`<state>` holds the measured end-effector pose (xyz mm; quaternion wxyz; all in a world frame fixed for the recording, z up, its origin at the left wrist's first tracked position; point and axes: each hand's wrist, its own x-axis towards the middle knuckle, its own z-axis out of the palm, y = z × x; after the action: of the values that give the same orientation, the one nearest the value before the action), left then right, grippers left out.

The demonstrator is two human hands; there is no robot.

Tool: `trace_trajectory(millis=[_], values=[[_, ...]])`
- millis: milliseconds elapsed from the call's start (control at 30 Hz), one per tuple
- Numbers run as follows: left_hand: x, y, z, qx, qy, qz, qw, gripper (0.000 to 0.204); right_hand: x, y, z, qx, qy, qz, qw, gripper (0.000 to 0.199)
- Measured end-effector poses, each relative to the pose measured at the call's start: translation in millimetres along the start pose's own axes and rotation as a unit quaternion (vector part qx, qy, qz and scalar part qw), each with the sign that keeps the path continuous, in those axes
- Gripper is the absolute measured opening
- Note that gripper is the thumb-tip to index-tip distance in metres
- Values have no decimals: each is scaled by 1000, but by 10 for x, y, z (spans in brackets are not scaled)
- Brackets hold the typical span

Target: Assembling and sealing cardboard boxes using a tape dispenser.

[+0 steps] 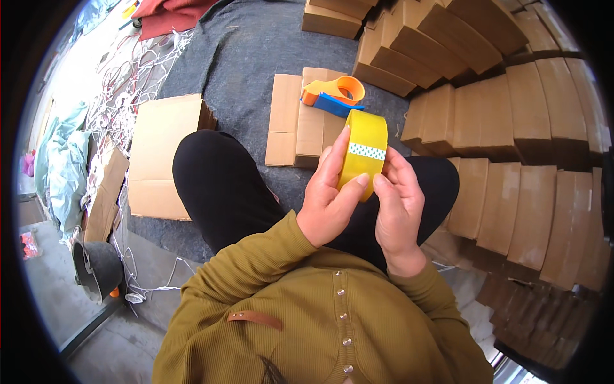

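Note:
A roll of yellow packing tape (366, 131) is held upright between my two hands, over my lap. A white strip with small dark marks runs across its outer face. My left hand (329, 198) grips the roll's left side, thumb on the face. On the right side, my right hand (400, 208) holds it with the thumb near the lower edge and fingers behind. Just beyond the roll lies an orange and blue tape dispenser (332, 96), resting on a closed cardboard box (284, 121).
Stacked cardboard boxes (483, 112) fill the right side. Flattened cardboard (165, 157) lies in a pile by my left knee. A dark bucket (99, 269), tangled white strips (134, 83) and a pale green plastic bag (64, 166) are at the left. Grey cloth (249, 45) covers the floor.

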<state>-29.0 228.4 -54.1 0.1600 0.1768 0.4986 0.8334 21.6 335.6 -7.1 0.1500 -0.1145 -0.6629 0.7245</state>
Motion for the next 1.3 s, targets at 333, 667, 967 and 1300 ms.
trace_trajectory(millis=[333, 667, 967, 1300], values=[[-58, 0, 1, 45, -9, 20, 999, 70, -12, 78, 38, 52, 47, -16, 997, 34], [82, 238, -185, -255, -13, -202, 946, 54, -19, -112, -233, -153, -8, -31, 988, 13], [35, 203, -268, -261, -35, -282, 923, 45, 494, -709, -456, -465, -250, -288, 799, 23], [42, -77, -484, -439, -63, -357, 822, 40, 644, -671, -415, -392, -270, -160, 865, 23]])
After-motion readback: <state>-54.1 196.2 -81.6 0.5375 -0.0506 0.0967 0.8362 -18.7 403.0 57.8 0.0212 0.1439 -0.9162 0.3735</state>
